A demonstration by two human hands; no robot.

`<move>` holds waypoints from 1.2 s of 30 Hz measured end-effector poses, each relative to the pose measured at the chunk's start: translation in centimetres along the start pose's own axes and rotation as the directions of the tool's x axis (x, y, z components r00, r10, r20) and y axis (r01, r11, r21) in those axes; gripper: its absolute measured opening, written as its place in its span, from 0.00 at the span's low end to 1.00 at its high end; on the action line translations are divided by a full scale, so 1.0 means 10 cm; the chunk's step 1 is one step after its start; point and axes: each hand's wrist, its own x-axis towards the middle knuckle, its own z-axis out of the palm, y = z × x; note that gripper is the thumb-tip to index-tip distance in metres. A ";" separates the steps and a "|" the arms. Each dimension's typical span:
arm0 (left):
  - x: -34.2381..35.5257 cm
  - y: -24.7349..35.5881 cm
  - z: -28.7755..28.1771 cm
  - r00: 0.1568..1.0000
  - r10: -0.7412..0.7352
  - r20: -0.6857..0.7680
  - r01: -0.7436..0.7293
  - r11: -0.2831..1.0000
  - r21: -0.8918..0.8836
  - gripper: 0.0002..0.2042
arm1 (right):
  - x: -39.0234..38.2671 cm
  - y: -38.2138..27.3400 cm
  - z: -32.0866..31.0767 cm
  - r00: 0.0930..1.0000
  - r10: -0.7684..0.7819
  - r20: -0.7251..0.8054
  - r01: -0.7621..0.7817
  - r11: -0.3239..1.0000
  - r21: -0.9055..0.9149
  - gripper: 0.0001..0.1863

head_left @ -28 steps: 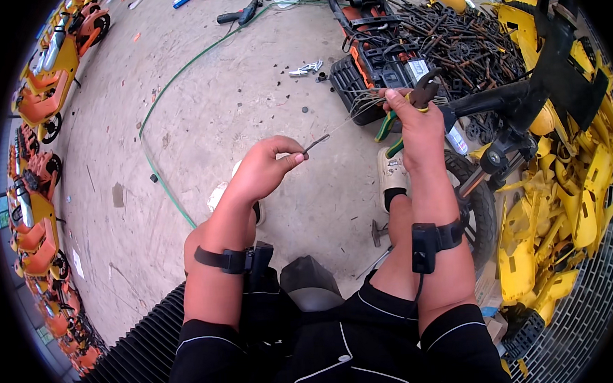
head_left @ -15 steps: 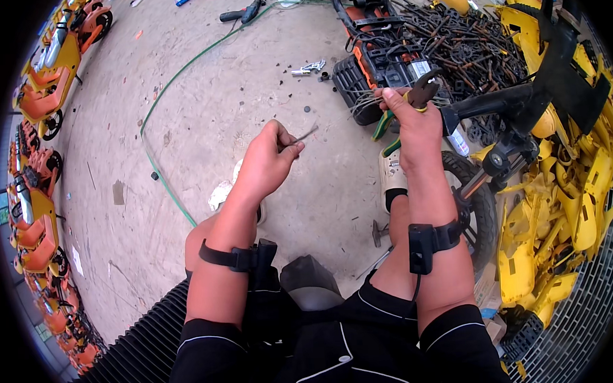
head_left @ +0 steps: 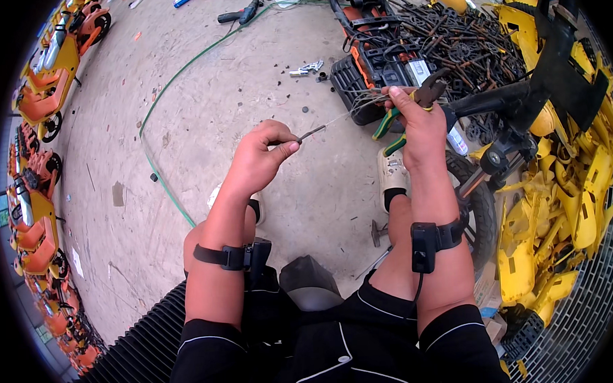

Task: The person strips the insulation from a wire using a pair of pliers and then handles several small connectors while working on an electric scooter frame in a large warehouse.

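Pinched between thumb and fingers, a short, thin dark cable (head_left: 313, 131) sticks out of my left hand (head_left: 267, 152) over the floor. From its tip a fine pale wire (head_left: 339, 117) runs toward my right hand (head_left: 420, 121). That hand is closed round pliers (head_left: 386, 123) with green and yellow handles, their dark jaws pointing up and right. A bundle of thin grey wires (head_left: 364, 97) is gripped there as well, its loose ends spreading leftward from the thumb. Whether the fine wire joins the bundle, I cannot tell.
Just beyond my right hand stands a black and orange scooter frame (head_left: 376, 65). A heap of rusty metal parts (head_left: 457, 44) and yellow plastic panels (head_left: 528, 250) fill the right. A green hose (head_left: 153, 106) crosses the floor near a power drill (head_left: 244, 15). Orange scooters (head_left: 35, 169) line the left.
My left hand has shifted slightly left, and the cable in it lies flatter. A fine wire now shows stretched from its tip. My right hand and pliers have moved a little rightward.
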 end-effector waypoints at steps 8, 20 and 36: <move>0.01 -0.01 0.11 0.990 0.007 -0.141 0.012 0.991 0.136 0.08 | -0.03 0.02 0.03 0.998 -0.030 0.049 0.030 0.999 -0.019 0.08; -0.01 0.08 0.12 0.990 -0.139 0.023 0.141 0.986 -0.091 0.11 | 0.02 -0.03 -0.08 1.000 0.005 -0.019 -0.006 1.000 -0.009 0.07; 0.01 -0.03 0.16 0.989 0.083 -0.122 -0.060 0.983 0.176 0.08 | 0.00 -0.02 -0.06 0.999 -0.030 0.012 0.030 1.000 -0.004 0.09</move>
